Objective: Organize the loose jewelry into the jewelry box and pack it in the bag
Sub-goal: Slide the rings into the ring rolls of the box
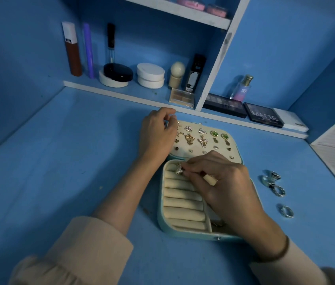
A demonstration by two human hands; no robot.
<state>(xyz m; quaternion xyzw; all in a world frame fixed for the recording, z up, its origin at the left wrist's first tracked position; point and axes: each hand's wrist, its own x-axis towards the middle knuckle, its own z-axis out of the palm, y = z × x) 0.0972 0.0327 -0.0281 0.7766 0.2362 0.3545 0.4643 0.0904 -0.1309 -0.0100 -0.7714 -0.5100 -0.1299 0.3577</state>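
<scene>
You look to be at the ring stage: your right hand (224, 182) reaches over the open box (163, 221), its grip closed to a fingertip pinch on a small glittering ring (179, 169) held at the box's far end, just above the topmost roll. The rolls (183, 204) are soft cream padded cylinders lying side by side in the box's left half, likely giving enough to part under a band. The next move calls for pressing the ring down into a slit between two rolls until it stands seated, then letting go without tipping it. Your left hand (158, 132) sits at the far-left corner of the lid (234, 145), fingers curled; I cannot tell whether that grip holds the lid's edge, an earring or nothing. The lid lies flat beyond the box, a cream panel studded with gold and stone-set earrings (189, 138). Several shiny silver rings (274, 183), hard and slippery-looking, wait on the matte blue tabletop (80, 161) right of the box. No bag shows, so packing looks some way off
</scene>
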